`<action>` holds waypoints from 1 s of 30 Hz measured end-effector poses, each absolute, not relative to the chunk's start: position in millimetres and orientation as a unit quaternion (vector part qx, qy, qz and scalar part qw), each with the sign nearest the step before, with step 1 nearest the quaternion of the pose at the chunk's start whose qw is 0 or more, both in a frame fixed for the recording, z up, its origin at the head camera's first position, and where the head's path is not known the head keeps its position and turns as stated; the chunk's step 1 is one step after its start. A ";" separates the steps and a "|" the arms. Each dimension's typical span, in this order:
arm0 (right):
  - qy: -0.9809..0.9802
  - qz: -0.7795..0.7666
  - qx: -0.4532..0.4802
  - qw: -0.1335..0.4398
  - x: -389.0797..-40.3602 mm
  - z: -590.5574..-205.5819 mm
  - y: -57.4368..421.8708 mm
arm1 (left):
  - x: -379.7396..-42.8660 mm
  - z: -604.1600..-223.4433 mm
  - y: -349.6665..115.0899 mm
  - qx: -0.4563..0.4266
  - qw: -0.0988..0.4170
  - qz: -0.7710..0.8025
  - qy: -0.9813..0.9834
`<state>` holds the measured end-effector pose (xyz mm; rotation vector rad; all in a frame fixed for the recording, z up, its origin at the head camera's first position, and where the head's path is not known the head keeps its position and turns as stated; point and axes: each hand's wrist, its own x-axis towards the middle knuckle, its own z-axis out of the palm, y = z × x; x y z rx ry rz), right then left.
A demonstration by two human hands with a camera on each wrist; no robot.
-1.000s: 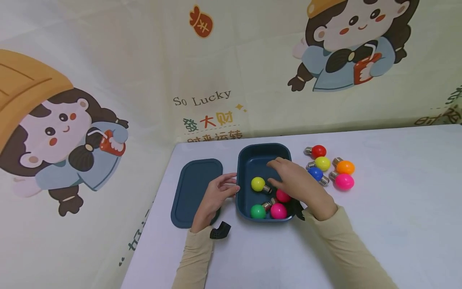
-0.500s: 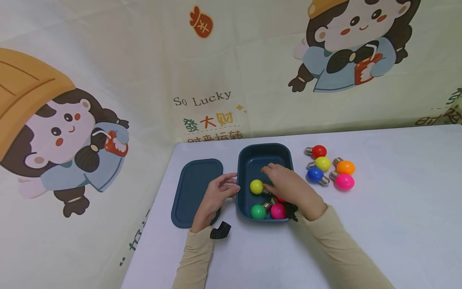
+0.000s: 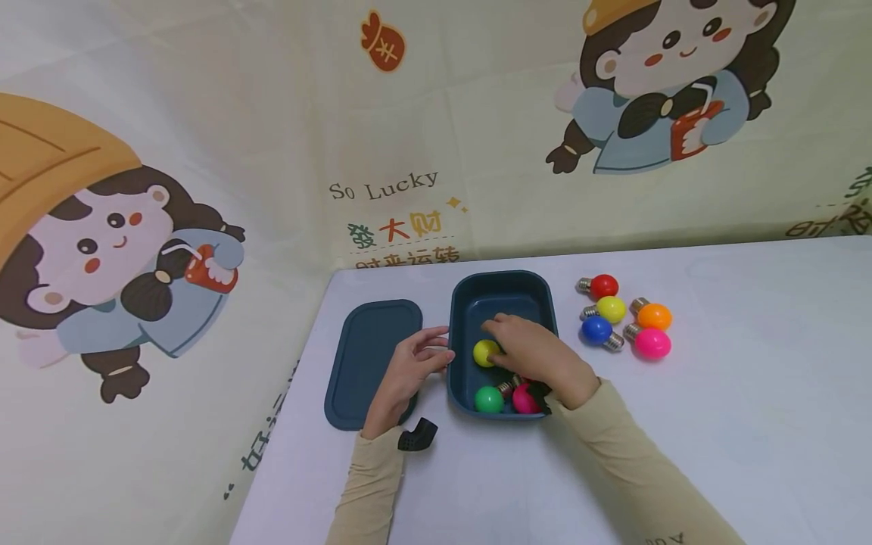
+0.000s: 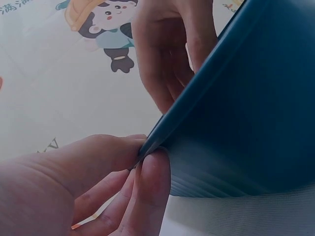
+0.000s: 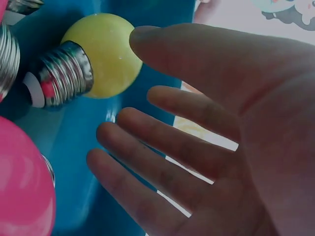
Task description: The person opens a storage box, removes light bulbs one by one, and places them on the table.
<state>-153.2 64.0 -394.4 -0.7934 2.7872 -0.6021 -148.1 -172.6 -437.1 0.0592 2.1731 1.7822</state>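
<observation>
In the head view my left hand (image 3: pixel 407 371) is at the left side of a dark blue box (image 3: pixel 453 310). Thumb and fingertip pinch its rim (image 4: pixel 182 103) in the left wrist view. Inside the box, my right hand (image 3: pixel 534 352) reaches over a yellow light bulb (image 3: pixel 483 353). Seen from the right wrist, its fingers are spread and fairly straight, with the thumb tip against the bulb's round side. A green bulb (image 3: pixel 488 399) and a pink bulb (image 3: pixel 525 398) lie at the box's near end. The right hand hides other contents from above.
A dark blue lid (image 3: pixel 371 356) lies flat left of the box. On the table to the right are several loose bulbs: red (image 3: pixel 604 285), yellow (image 3: pixel 612 309), orange (image 3: pixel 655 316), blue (image 3: pixel 596 329) and pink (image 3: pixel 652 343). A printed cloth hangs behind.
My right hand has moved left and slightly down to the yellow bulb in the box, covering its metal base and the reddish bulb seen before. The left hand has stayed at the box.
</observation>
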 end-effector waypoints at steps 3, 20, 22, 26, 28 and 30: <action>0.935 -0.208 -0.274 0.093 -154.7 -397.2 62.2 | -148.2 -437.5 -172.0 0.022 0.165 0.626 0.762; 0.913 -0.251 -0.294 0.129 -159.6 -407.4 61.2 | -147.1 -439.2 -172.8 0.032 0.159 0.624 0.764; 0.912 -0.255 -0.294 0.130 -160.0 -407.6 61.0 | -147.2 -439.0 -173.0 0.031 0.160 0.626 0.763; 0.911 -0.260 -0.291 0.131 -160.3 -406.6 60.5 | -146.7 -437.2 -172.8 0.029 0.162 0.628 0.761; 0.912 -0.262 -0.288 0.130 -160.4 -405.7 60.5 | -146.6 -436.2 -172.3 0.028 0.163 0.629 0.759; 0.912 -0.266 -0.284 0.128 -159.9 -404.8 61.4 | -146.6 -435.7 -171.9 0.028 0.165 0.631 0.758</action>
